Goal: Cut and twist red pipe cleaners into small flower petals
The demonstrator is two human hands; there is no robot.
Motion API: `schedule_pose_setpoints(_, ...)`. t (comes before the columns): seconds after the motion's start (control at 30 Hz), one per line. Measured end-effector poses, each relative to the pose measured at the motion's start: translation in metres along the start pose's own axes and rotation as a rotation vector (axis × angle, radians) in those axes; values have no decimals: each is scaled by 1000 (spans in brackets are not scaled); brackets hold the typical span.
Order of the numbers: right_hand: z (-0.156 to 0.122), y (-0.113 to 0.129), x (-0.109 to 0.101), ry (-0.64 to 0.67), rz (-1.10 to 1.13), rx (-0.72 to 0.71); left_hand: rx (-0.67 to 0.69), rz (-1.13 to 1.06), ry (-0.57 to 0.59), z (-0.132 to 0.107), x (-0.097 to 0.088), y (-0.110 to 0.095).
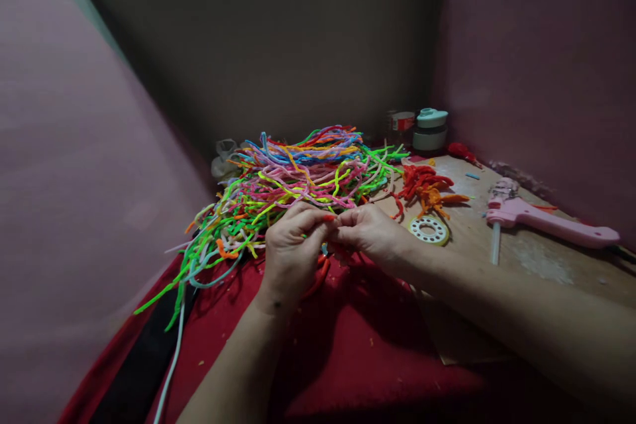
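Note:
My left hand (293, 252) and my right hand (370, 233) meet fingertip to fingertip above the red cloth (358, 344). Both are closed in a pinch on a red pipe cleaner (320, 275), which curls down below my left hand. Just behind my hands lies a big heap of coloured pipe cleaners (293, 179) in green, pink, yellow, blue and orange.
A wooden board (536, 258) at the right carries a pile of red and orange pipe cleaner pieces (424, 189), a round white and yellow disc with holes (428, 230) and a pink glue gun (541, 222). Jars and a tape roll (430, 129) stand at the back. Walls close in on both sides.

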State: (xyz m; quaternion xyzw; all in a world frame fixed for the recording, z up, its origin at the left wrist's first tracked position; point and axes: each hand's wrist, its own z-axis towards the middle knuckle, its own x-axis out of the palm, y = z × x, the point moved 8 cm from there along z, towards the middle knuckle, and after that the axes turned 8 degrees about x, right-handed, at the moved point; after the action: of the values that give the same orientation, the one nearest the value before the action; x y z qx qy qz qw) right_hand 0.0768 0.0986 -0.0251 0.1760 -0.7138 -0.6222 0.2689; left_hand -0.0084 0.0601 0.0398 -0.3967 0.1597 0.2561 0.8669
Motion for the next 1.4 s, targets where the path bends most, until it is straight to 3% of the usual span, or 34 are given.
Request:
schedule_pose_setpoints(0.07, -1, 2, 2, 11, 5, -10, 96, 79, -29, -2, 0, -11)
schedule_pose_setpoints(0.13, -3, 5, 3, 11, 44, -25, 65, 65, -60, -2, -3, -9)
schedule_pose_setpoints(0.3, -2, 7, -11, -136, 267, -6, -381, -392, -242, -4, -17, 39)
schedule_pose_setpoints(0.4, 0, 9, -16, -155, 377, -45, -661, -666, -35, -13, 11, 55)
schedule_pose_setpoints(0.5, 0, 9, -20, -182, 404, -66, -788, -898, 162, -24, 40, 47)
schedule_pose_setpoints(0.7, 0, 12, -14, -121, 379, -131, -717, -1027, 213, -26, 54, 38)
schedule_pose_setpoints(0.8, -2, 10, -17, -166, 366, -128, -737, -1031, 230, -28, 58, 40)
schedule_pose_setpoints(0.93, -5, 8, -21, -228, 351, -109, -775, -999, 218, -31, 64, 40)
schedule_pose_setpoints(1.27, -5, 4, -19, -225, 332, -81, -675, -826, 261, -31, 64, 33)
schedule_pose_setpoints(1.33, -5, 5, -23, -261, 326, -74, -678, -748, 310, -32, 62, 30)
schedule_pose_setpoints(1.4, -4, 9, -29, -305, 324, -90, -683, -600, 435, -35, 61, 28)
